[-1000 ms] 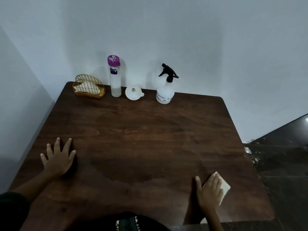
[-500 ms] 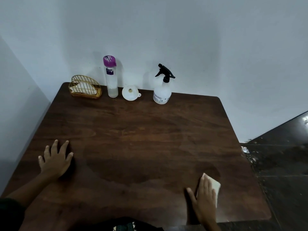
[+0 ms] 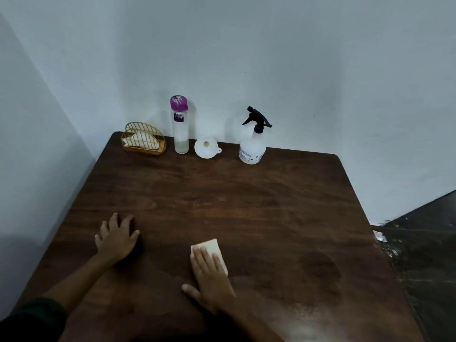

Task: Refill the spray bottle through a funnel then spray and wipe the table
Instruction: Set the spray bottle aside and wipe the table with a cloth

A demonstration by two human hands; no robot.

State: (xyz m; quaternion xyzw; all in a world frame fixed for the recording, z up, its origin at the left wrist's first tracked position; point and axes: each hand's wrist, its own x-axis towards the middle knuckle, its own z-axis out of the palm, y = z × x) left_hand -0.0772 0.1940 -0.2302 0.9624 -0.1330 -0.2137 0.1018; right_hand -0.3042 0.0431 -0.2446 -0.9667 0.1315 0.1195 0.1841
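The right hand (image 3: 211,277) is pressing flat, fingers extended, on a white folded cloth (image 3: 212,250) at the near middle of the desk (image 3: 271,206), while the left hand (image 3: 116,239) is resting open just left, with the spray bottle (image 3: 253,141) standing far away.

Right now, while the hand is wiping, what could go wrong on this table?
1. The right hand presses a white folded cloth flat near the front. A wide sweep toward the back might knock over the tall purple-capped bottle or the spray bottle.
2. The white funnel lies loose on its side and could probably roll.
3. A darker damp-looking patch on the wooden table lies right of the cloth and may get missed.
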